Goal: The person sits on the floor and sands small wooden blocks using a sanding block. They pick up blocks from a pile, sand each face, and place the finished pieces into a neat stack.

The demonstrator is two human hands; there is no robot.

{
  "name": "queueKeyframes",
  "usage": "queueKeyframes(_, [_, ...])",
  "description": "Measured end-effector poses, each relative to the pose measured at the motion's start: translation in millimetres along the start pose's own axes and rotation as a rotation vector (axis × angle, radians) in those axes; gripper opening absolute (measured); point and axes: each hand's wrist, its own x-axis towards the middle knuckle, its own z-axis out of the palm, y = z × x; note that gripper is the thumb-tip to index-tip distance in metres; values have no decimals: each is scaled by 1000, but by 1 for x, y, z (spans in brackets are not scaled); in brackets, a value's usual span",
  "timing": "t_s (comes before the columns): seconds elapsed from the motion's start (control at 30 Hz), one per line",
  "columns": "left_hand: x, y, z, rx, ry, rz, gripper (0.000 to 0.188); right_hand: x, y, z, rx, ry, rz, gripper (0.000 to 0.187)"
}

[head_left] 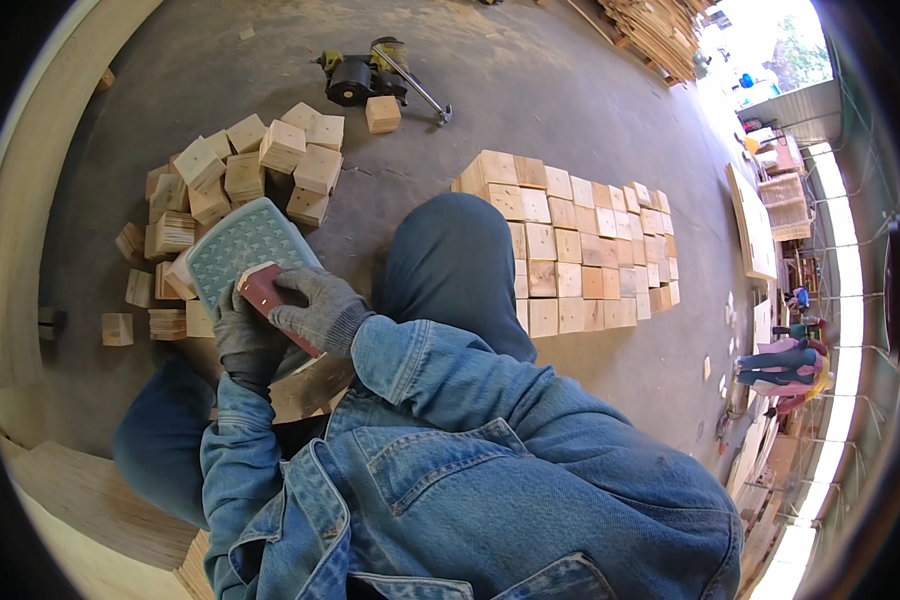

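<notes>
Both my hands wear grey gloves and meet over a light blue plastic stool [245, 235] with a raised pattern on its top. Between them is a dark red, sandpaper-like block [266, 290] with a pale edge, held at a slant. My right hand [322, 310] closes over its right side, thumb and fingers bent. Along its left edge, my left hand [246, 340] grips it, with some fingers hidden. Behind and left of the stool lies a loose heap of pale wooden blocks [243, 176]. To the right of my knee, more wooden blocks [567, 246] stand packed in rows.
A green-and-black power tool [352, 78] rests on the concrete floor [530, 80] with a hammer [417, 88] against it and a single wooden block [382, 114] alongside. Timber [650, 35] is stacked at the far right. Another person [785, 365] is at the right edge.
</notes>
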Motion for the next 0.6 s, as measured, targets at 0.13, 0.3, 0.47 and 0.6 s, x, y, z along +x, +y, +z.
queueKeyframes(0.13, [0, 5, -4, -7, -15, -37, 92, 0, 0, -2, 29, -38, 30, 65])
queueKeyframes(0.3, [0, 2, -2, 71, -30, -9, 93, 1, 3, 0, 36, -33, 21, 66])
queueKeyframes(0.47, [0, -1, 1, 41, -22, 13, 94, 1, 4, 0, 41, -26, -1, 66])
queueKeyframes(0.6, [0, 0, -1, 25, -8, 11, 93, 0, 3, 0, 12, -19, -6, 65])
